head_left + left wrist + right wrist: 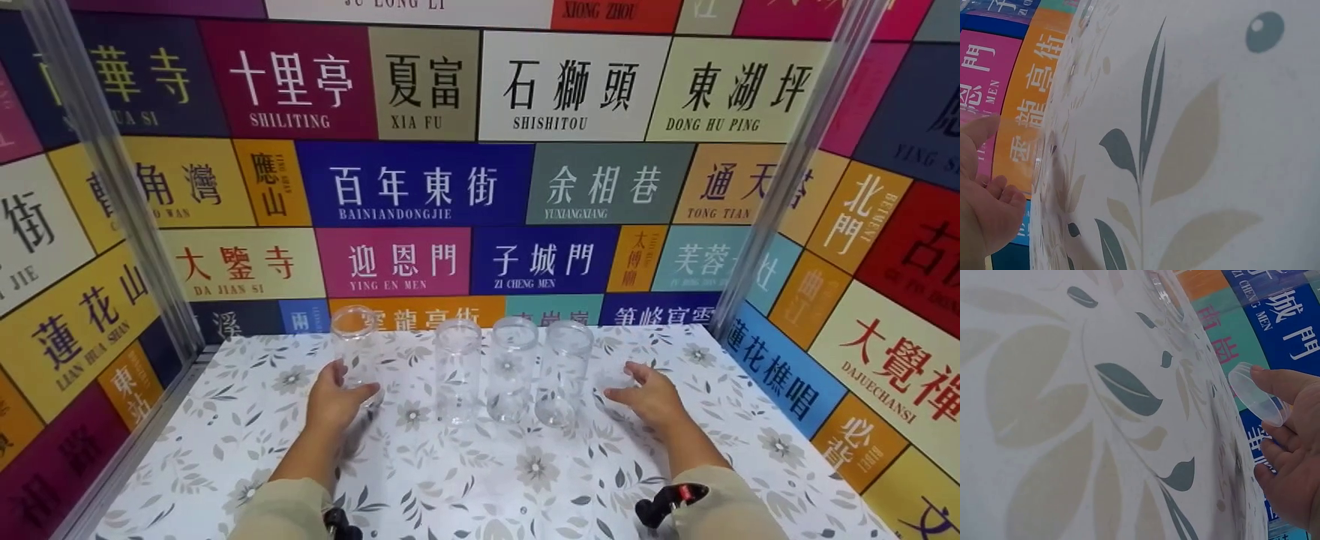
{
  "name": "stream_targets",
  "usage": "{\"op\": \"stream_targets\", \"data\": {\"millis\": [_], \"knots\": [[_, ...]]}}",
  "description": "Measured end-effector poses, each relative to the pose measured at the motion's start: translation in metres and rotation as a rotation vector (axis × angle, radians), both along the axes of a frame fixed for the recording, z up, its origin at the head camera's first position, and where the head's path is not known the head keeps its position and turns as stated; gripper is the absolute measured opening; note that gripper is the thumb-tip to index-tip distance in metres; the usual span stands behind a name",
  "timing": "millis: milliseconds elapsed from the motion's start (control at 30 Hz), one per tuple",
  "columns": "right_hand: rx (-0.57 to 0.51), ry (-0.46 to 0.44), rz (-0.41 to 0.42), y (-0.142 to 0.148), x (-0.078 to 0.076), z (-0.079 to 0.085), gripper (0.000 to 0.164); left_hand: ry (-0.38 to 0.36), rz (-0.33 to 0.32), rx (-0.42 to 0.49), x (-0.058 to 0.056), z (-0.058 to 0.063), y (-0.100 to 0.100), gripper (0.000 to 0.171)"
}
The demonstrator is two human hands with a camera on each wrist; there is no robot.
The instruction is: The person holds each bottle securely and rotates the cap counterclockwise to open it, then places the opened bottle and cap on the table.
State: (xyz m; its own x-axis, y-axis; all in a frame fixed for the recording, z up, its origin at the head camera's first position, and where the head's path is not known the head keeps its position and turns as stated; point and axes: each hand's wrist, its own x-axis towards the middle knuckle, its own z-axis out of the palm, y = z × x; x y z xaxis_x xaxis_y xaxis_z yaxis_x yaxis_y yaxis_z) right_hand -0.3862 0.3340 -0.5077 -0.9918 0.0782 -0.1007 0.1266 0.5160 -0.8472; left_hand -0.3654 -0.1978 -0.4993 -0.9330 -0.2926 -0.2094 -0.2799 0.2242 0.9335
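At the left of the head view stands a clear cylindrical jar (355, 337), and my left hand (335, 397) grips its lower part, fingers on the left side and thumb across the front. In the left wrist view that hand (991, 197) shows only at the edge, the jar barely visible. Three similar clear jars, a left one (457, 367), a middle one (512, 367) and a right one (566, 367), stand in a row between the hands. Right of them, my right hand (651, 394) pinches a round clear lid (1258, 395) between thumb and fingers.
A white tablecloth (450, 487) with grey leaves and flowers covers the table. Colourful panels (412, 184) with printed characters rise behind it and at both sides. Upright metal posts, one left (112, 165) and one right (795, 150), stand at the back corners.
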Motion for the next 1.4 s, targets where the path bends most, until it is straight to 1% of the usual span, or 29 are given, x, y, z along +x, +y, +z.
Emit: {"op": "stream_targets", "data": {"millis": [100,233,500,667,733,833,933,1000,1033,1167,1233,1333,1400], "knots": [[0.008,0.020,0.000,0.002,-0.002,-0.008,0.092,-0.019,0.004,0.008,-0.003,-0.004,0.001,0.098],[0.042,0.034,-0.007,0.002,-0.006,-0.014,0.096,-0.027,0.007,0.016,-0.006,-0.009,0.001,0.098],[0.081,0.017,-0.048,-0.004,-0.010,-0.017,0.092,-0.020,-0.017,0.034,-0.010,-0.010,0.000,0.099],[0.121,-0.006,-0.070,-0.007,-0.009,-0.022,0.091,-0.021,0.001,0.055,-0.009,-0.012,0.003,0.101],[0.122,-0.011,-0.071,-0.007,-0.008,-0.023,0.092,-0.005,0.007,0.044,-0.009,-0.012,0.003,0.100],[0.124,0.000,-0.064,-0.008,-0.008,-0.022,0.093,0.029,0.009,0.027,-0.007,-0.013,0.002,0.097],[0.131,0.018,-0.053,-0.008,-0.007,-0.021,0.094,0.056,0.008,0.045,-0.005,-0.012,0.002,0.096],[0.132,0.017,-0.051,-0.008,-0.006,-0.021,0.094,0.051,0.014,0.080,-0.004,-0.013,0.002,0.099],[0.129,0.011,-0.049,-0.008,-0.006,-0.021,0.094,0.044,0.016,0.081,-0.003,-0.013,0.003,0.101],[0.112,-0.010,-0.048,-0.006,-0.003,-0.018,0.097,0.037,0.018,0.058,-0.001,-0.014,0.004,0.107],[0.096,-0.008,-0.049,-0.005,-0.001,-0.016,0.097,0.057,0.016,0.027,0.001,-0.014,0.004,0.108],[0.061,0.003,-0.046,-0.005,0.001,-0.014,0.095,0.073,0.016,0.029,0.007,-0.014,0.003,0.109],[0.045,0.007,-0.044,-0.004,0.002,-0.013,0.092,0.061,0.020,0.037,0.011,-0.014,0.002,0.109]]}}
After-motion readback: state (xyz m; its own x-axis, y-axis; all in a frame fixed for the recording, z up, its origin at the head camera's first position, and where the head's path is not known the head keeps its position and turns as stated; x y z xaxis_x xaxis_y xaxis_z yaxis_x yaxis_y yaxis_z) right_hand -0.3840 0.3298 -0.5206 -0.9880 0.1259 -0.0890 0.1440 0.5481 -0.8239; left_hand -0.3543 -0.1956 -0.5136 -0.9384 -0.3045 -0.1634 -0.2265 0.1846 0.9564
